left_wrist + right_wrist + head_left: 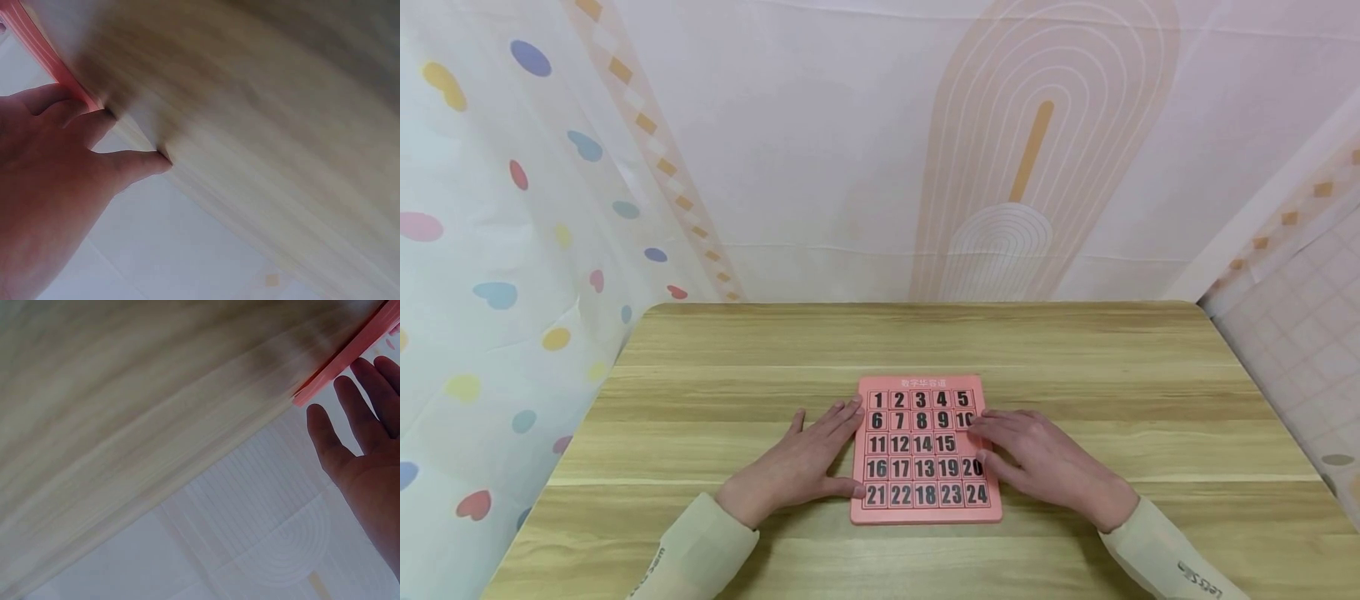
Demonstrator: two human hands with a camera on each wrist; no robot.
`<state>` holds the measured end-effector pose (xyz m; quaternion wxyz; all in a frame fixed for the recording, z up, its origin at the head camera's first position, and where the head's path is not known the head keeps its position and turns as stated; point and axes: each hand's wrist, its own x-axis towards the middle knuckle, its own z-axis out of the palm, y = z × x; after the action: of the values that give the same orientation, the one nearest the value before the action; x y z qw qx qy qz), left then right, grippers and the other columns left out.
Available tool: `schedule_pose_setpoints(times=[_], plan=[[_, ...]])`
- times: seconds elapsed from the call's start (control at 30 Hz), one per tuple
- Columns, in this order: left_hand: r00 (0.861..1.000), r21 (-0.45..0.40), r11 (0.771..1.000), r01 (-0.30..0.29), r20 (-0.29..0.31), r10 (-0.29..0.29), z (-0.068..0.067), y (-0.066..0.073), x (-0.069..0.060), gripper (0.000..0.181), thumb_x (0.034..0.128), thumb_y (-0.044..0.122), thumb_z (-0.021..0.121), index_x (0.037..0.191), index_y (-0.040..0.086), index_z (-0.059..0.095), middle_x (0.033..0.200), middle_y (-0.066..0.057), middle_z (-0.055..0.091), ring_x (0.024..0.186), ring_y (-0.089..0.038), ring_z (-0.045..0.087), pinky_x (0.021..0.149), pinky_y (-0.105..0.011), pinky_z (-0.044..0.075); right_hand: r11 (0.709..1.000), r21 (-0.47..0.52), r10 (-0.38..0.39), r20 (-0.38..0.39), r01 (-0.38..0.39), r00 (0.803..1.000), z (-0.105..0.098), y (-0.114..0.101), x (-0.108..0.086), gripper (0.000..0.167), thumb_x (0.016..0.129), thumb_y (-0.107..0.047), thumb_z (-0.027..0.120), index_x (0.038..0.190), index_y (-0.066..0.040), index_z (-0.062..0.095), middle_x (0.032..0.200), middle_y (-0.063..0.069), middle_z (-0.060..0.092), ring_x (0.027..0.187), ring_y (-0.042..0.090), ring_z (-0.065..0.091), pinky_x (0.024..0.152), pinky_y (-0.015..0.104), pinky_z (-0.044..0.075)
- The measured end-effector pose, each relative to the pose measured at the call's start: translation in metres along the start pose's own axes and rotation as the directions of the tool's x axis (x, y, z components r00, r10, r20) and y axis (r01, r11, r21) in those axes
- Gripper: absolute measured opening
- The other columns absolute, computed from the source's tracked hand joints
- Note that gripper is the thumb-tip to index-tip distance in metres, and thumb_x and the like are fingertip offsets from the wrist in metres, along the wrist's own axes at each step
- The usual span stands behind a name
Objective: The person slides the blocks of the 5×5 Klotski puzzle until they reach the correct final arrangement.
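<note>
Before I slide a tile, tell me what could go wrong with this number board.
Fingertips of the right hand overlap tile 10, directly above the gap, so a stray push might drop it a row.
Its thumb lies by tile 20, just below the gap, and could nudge that up.
The left hand rests against the left edge of the board; if it eases off, the board might skid.

Head view bright, evenly lit, mostly sharp; soft shadows on the table (pixel 1060 358) under the left hand (pixel 801 467) and right hand (pixel 1037 458). Wrist views dimmer, hazy, table grain blurred beside each hand; light probably from overhead.
</note>
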<state>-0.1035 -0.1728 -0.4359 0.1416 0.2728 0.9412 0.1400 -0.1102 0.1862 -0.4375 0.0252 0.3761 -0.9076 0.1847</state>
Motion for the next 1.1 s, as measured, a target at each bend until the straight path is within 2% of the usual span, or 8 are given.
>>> schedule_pose_setpoints(times=[0.7, 1.1], plan=[[1.000, -0.002, 1.000, -0.006, 0.000, 0.006, 0.000, 0.000, -0.001, 0.104, 0.0881, 0.066, 0.069, 0.162, 0.002, 0.032, 0.171, -0.011, 0.019, 0.156, -0.035, 0.021, 0.118, -0.074, 0.014, 1.000, 0.004, 0.010, 0.008, -0.010, 1.000, -0.001, -0.004, -0.001, 0.035, 0.103, -0.027, 0.064, 0.133, -0.009, 0.070, 0.136, 0.008, 0.068, 0.127, 0.029, 0.063, 0.106, 0.054, 0.050], [1.000, 0.002, 1.000, 0.004, 0.003, -0.004, 0.000, 0.001, 0.000, 0.105, 0.0871, 0.065, 0.071, 0.162, 0.002, 0.032, 0.171, -0.012, 0.019, 0.156, -0.036, 0.021, 0.118, -0.075, 0.014, 0.999, -0.020, -0.032, -0.044, 0.032, 0.998, -0.006, -0.014, -0.010, 0.038, 0.100, -0.029, 0.068, 0.133, -0.010, 0.070, 0.137, 0.006, 0.068, 0.125, 0.028, 0.064, 0.104, 0.053, 0.052]])
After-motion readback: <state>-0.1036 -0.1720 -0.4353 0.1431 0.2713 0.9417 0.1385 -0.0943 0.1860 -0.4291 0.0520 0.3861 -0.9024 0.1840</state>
